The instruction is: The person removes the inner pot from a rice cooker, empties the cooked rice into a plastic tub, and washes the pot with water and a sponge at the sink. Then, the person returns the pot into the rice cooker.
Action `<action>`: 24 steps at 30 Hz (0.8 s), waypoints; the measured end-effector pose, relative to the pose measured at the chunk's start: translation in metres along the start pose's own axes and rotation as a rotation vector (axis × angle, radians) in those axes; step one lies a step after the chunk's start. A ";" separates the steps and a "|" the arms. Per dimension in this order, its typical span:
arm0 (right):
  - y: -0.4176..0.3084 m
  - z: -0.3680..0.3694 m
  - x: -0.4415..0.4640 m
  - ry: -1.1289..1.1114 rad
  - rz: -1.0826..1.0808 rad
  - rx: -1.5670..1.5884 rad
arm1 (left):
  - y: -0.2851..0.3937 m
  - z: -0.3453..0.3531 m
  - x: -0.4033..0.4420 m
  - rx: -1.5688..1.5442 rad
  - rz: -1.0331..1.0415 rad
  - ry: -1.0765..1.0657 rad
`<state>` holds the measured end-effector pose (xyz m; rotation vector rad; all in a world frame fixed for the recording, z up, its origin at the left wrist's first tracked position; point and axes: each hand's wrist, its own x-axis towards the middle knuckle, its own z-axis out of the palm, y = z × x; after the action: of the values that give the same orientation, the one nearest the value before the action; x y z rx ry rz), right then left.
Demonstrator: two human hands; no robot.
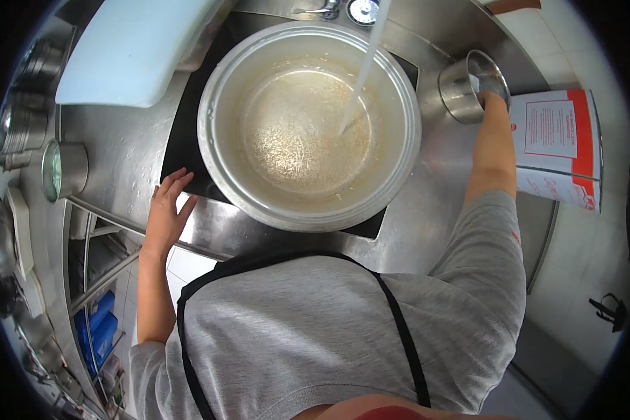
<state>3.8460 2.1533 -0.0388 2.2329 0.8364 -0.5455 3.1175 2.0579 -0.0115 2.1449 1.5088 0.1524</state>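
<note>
A wide aluminium pot (220, 140) stands in front of me. A stream of water (365, 66) runs down into it, and its bottom looks wet and pale. My left hand (169, 203) rests at the counter's front edge, left of the pot, with its fingers spread and nothing in them. On the right, my right hand (492, 99) reaches down into a small steel container (458, 96). Something whitish shows inside that container. The fingers of this hand are hidden by the container, so what they hold, if anything, cannot be seen.
A large red and white tin (549, 136) stands right of the steel container. Behind the pot are a tap (327, 10) and a round dial (362, 10). A pale blue-white board or lid (129, 52) lies back left. A steel cup (72, 170) stands at the left edge.
</note>
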 end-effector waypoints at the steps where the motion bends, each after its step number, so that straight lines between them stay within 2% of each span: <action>1: 0.006 0.008 0.004 0.183 -0.025 0.012 | 0.000 -0.001 -0.002 0.000 -0.012 0.003; 3: 0.010 0.007 -0.002 0.368 -0.056 0.025 | 0.000 -0.002 -0.004 -0.022 -0.012 0.001; 5: 0.023 -0.011 -0.019 0.719 0.021 0.406 | -0.005 -0.001 -0.006 -0.027 -0.017 0.003; 6: 0.027 -0.013 -0.026 0.845 -0.012 0.375 | -0.007 0.000 -0.007 -0.021 -0.018 -0.001; 7: 0.030 -0.018 -0.026 0.844 -0.006 0.374 | -0.008 0.000 -0.008 -0.012 -0.018 -0.007; 9: 0.033 -0.034 -0.040 0.540 -0.222 0.160 | -0.008 0.001 -0.007 -0.050 0.012 -0.005; 11: 0.007 -0.043 -0.097 0.837 -0.389 0.712 | -0.005 0.005 0.001 -0.093 0.036 0.015; 13: -0.046 -0.026 -0.162 0.390 -0.752 0.827 | 0.000 0.012 0.012 -0.253 0.096 0.123; 14: -0.078 -0.013 -0.168 0.165 -1.041 0.670 | -0.002 0.020 0.022 -0.216 0.097 0.167; 15: -0.118 0.011 -0.205 0.001 -0.829 0.728 | -0.006 0.033 0.032 -0.224 0.098 0.168; 16: -0.158 0.040 -0.171 -0.171 -1.132 0.500 | -0.011 0.047 0.044 -0.262 0.112 0.243; 17: -0.191 0.062 -0.176 -0.146 -1.043 0.344 | -0.013 0.055 0.053 -0.299 0.121 0.314; 18: -0.218 0.095 -0.168 -0.150 -1.040 0.336 | -0.008 0.058 0.058 -0.318 0.100 0.317; 20: -0.260 0.159 -0.139 0.223 -0.780 0.459 | -0.006 0.069 0.068 -0.321 0.100 0.354; 24: -0.299 0.209 -0.129 0.385 -0.675 0.543 | -0.005 0.073 0.068 -0.268 0.104 0.351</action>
<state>3.5183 2.1182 -0.2405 2.5529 1.8592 -0.7211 3.1655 2.0959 -0.0899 2.0503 1.4602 0.7586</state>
